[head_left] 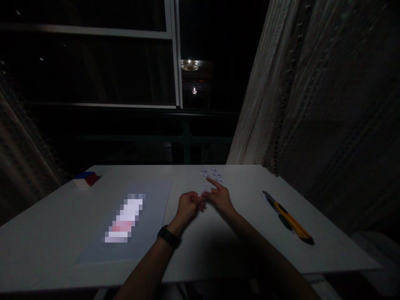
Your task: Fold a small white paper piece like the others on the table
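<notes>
Over the middle of the table, my left hand (pixel 188 206) is closed, its fingertips pinching the lower edge of a small, pale, rounded piece that looks like paper or clear film (pixel 206 188). My right hand (pixel 221 197) meets it from the other side, with the thumb and a bent finger at the same piece. Its index finger is stretched out above, close to several small white pieces with dark marks (pixel 212 174) lying on the table. The dim light hides fine detail of the fingertips. A dark watch (pixel 169 236) is on my left wrist.
A yellow and black utility knife (pixel 289 216) lies at the right of the white table (pixel 231 258), blade showing. To the left is a large pale sheet (pixel 153 221) with a blurred-out patch. A cube puzzle (pixel 86 179) sits at the far left. Curtains (pixel 259 83) and a dark window stand behind.
</notes>
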`<state>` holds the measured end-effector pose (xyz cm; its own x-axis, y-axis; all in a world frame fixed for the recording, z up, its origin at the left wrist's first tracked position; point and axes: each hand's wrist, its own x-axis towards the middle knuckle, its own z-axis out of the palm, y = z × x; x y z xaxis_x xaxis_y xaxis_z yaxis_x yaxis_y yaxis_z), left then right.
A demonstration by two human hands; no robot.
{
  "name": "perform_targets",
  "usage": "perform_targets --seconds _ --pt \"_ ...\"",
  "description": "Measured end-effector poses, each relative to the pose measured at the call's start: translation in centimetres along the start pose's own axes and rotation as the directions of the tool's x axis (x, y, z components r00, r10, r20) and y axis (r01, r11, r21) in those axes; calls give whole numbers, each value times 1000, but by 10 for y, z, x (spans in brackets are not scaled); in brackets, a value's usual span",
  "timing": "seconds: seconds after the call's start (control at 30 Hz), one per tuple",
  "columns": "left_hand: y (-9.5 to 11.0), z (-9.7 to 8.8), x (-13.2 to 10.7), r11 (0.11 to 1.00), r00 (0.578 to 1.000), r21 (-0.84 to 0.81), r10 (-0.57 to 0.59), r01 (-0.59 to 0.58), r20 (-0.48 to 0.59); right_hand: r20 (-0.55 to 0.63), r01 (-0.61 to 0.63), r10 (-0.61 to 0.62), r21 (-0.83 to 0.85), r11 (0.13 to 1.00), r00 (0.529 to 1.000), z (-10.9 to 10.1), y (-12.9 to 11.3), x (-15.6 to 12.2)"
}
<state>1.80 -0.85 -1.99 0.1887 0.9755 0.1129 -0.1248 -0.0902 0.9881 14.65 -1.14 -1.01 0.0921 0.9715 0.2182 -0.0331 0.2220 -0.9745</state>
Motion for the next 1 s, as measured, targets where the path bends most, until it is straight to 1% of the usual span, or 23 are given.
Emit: perform_targets --seconds 0.07,0.13,0.27,0.33,0.37,0.47,0.57,0.63,0.67,0.77,0.83,0.9,1.0 --pt "-3 -1 2 1000 1000 12 11 -11 3 3 -13 13 -6 1000 1000 2 1 0" --pt "-4 -1 3 1000 1000 4 9 -9 11 -23 -4 4 -7 1000 1000 2 3 -1" --pt "-4 -1 3 1000 999 -5 -24 25 26 -32 10 -10 25 1000 999 1 4 -1" --pt "-4 -2 2 998 997 22 -65 64 36 9 -11 10 35 999 1000 -2 3 1" --pt "-4 -3 1 995 995 43 -88 86 55 50 -23 21 48 999 999 -5 3 2" --pt "-3 -4 -2 980 976 146 -157 136 148 169 -46 30 91 995 985 -15 3 5" --pt "-3 -5 -4 957 955 244 -211 159 206 228 -13 12 3 1000 974 -23 7 7" --pt "-4 -6 -3 953 956 260 -211 155 204 196 14 1 -74 997 981 -24 11 8" --pt "-4 -7 -2 956 960 253 -201 149 193 158 18 -3 -96 995 987 -23 13 8" --pt "-8 -8 2 967 978 212 -168 138 128 8 6 -6 -75 997 1000 -17 18 8" --pt "-13 -9 5 972 988 208 -131 112 81 -61 -4 2 -38 999 998 -13 19 8" --pt "-16 -9 7 968 996 246 -66 51 53 -81 -19 18 -13 1000 997 -9 19 6" --pt "-16 -10 8 935 999 353 32 -44 40 -28 -29 29 28 999 999 -7 18 5"
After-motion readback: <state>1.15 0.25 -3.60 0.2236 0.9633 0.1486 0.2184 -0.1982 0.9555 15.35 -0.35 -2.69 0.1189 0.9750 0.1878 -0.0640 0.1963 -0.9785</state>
